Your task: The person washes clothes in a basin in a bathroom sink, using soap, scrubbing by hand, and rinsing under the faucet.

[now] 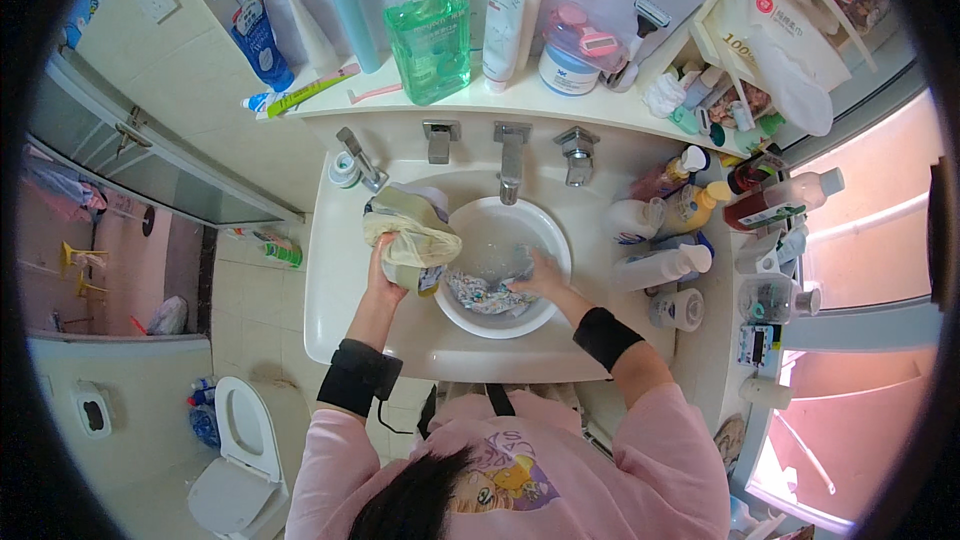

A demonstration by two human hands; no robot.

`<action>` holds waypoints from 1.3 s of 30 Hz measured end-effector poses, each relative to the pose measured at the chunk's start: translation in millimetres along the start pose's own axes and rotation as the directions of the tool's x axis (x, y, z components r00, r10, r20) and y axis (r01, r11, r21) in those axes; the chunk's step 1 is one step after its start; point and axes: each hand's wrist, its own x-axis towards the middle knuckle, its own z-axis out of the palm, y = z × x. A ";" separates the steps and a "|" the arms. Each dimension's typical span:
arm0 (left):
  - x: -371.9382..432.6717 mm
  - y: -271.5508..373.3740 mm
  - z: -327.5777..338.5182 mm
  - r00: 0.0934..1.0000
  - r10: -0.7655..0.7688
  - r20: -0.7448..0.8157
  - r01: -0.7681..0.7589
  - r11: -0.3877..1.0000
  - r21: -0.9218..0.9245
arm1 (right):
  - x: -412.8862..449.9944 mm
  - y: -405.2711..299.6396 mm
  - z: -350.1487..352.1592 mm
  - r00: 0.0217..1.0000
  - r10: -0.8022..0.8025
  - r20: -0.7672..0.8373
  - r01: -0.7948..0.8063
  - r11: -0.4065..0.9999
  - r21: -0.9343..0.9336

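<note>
My left hand grips a bundled pale yellow-green cloth, held above the left rim of a white basin. Grey and dark patterned parts show at the bundle's edges. The basin stands in the washbasin under a chrome faucet and contains water. A wet, multicoloured patterned cloth lies along the basin's near side. My right hand reaches into the basin, thumb against the patterned cloth. Its fingertips are partly hidden by the water, so I cannot tell whether they hold the cloth.
Two chrome handles flank the faucet. A shelf behind bears green mouthwash, tubes and a razor. Several pump bottles crowd the right side. A small jar stands at the back left. A toilet is at lower left.
</note>
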 end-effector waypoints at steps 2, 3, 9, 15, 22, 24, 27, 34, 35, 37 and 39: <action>-5.0 10.9 2.9 0.999 0.005 -0.033 -0.004 0.999 0.034 | 1.4 -9.4 31.7 0.992 0.128 -0.017 -0.127 0.991 0.048; -8.1 15.5 2.4 0.999 0.011 -0.043 -0.010 0.999 0.034 | 4.5 -19.3 44.8 0.967 0.253 -0.032 -0.249 0.964 0.093; -13.2 28.3 -0.3 0.992 0.075 -0.097 -0.070 0.996 0.051 | 33.0 -57.1 103.9 0.995 0.082 0.050 -0.081 0.996 -0.022; -19.4 28.7 -7.7 0.994 0.043 -0.099 -0.036 0.997 0.070 | 37.1 -33.7 80.5 0.969 -0.247 -0.033 0.237 0.870 0.433; -12.6 19.1 -18.6 1.000 -0.001 -0.015 0.002 0.999 0.044 | -19.6 -66.8 -57.5 0.982 -0.186 0.011 0.126 0.705 0.698; -8.9 13.2 -11.4 1.000 -0.012 0.012 0.011 0.998 0.062 | -22.3 -53.9 -76.8 0.988 -0.142 -0.053 0.141 0.727 0.672; -9.8 10.2 -3.4 0.997 -0.070 0.034 0.068 0.997 0.041 | -23.4 -28.2 -79.9 0.987 -0.064 -0.148 0.150 0.707 0.691; -13.3 9.4 -5.0 0.995 -0.093 0.018 0.092 0.995 0.049 | -26.1 23.8 -43.1 0.968 0.186 -0.168 -0.043 0.784 0.619; -13.1 9.8 -5.4 0.994 -0.106 0.004 0.106 0.994 0.041 | -25.1 31.8 -35.3 0.969 0.181 -0.170 -0.039 0.785 0.619; -15.6 12.0 -9.1 0.995 -0.096 0.020 0.094 0.994 0.056 | -30.7 32.3 -23.4 0.959 0.179 -0.221 -0.093 0.932 0.351; -18.3 14.9 -12.8 0.996 -0.085 0.036 0.082 0.994 0.069 | -39.9 19.8 -19.9 0.925 0.194 -0.325 -0.138 0.972 0.188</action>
